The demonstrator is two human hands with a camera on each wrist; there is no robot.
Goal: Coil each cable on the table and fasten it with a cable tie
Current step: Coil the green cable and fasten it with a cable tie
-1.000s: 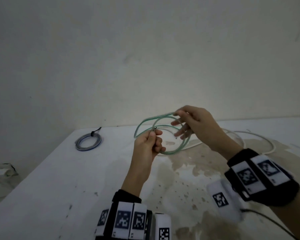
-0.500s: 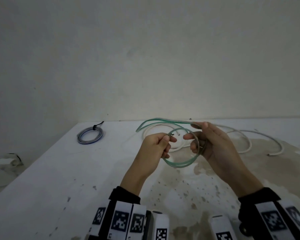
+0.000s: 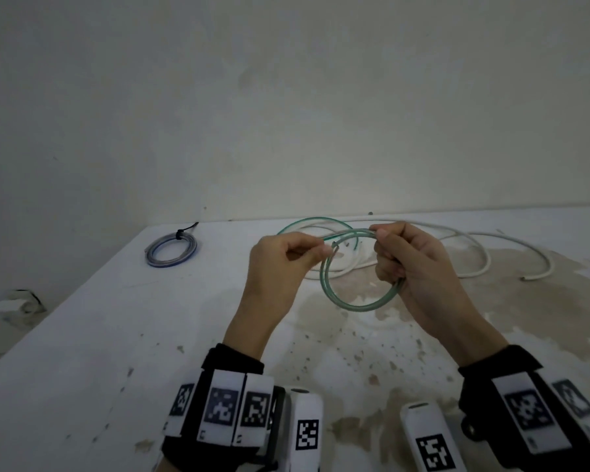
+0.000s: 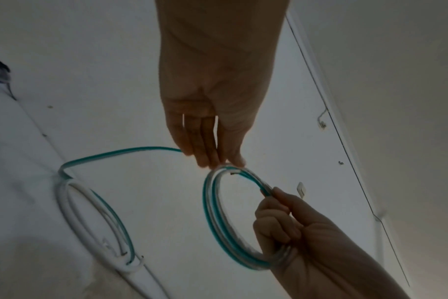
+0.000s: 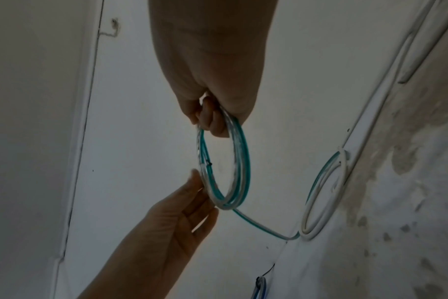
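A translucent green cable [image 3: 355, 306] hangs above the table as a small coil of about two loops. My right hand [image 3: 389, 260] grips the coil's right side, fingers curled round the strands [image 5: 243, 161]. At the coil's upper left, the thumb and fingertips of my left hand [image 3: 322, 252] pinch the cable. The cable's loose tail [image 4: 120, 152] runs back from those fingers and drops to the table. A loose white cable [image 4: 67, 208] lies in loops on the table behind the hands.
A blue-grey coil [image 3: 169, 264] bound with a black tie [image 3: 181, 233] lies at the far left of the white stained table [image 3: 116, 335]. A wall stands close behind the table. The table's left edge drops to the floor.
The coil has passed from my left hand's grip into my right hand. The right hand came down and nearer, and my left hand now pinches the cable at the coil's top.
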